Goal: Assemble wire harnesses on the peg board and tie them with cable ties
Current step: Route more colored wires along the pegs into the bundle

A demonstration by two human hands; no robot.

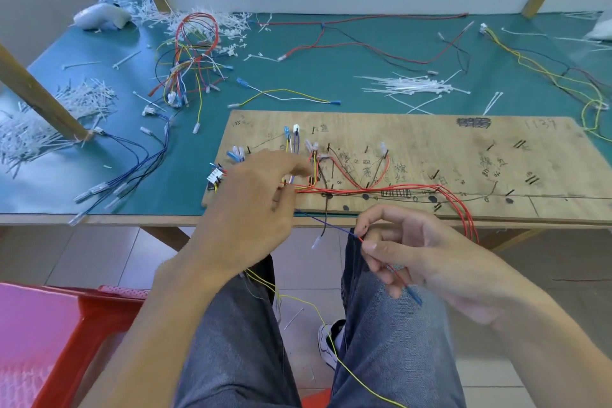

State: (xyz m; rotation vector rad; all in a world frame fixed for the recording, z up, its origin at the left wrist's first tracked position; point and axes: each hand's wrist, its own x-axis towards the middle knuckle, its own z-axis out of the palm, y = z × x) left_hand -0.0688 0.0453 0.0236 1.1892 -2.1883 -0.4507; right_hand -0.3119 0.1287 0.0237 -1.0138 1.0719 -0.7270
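We see the plywood peg board (430, 156) lying flat on the green-matted counter (331, 76), with thin red wires (364, 189) routed among its black pegs. Behind it lie a sheaf of white cable ties (407, 87), a tangled harness bundle (192, 56) and heaps of clipped tie ends (82, 99). Our left hand (251, 205) hides the board's left corner, fingers half curled onto the wires; whether they grip, we cannot tell. Our right hand (420, 252), below the counter edge, pinches a thin blue-and-red wire (355, 236) between thumb and forefinger.

Bright, even light; soft focus, edges bowed.
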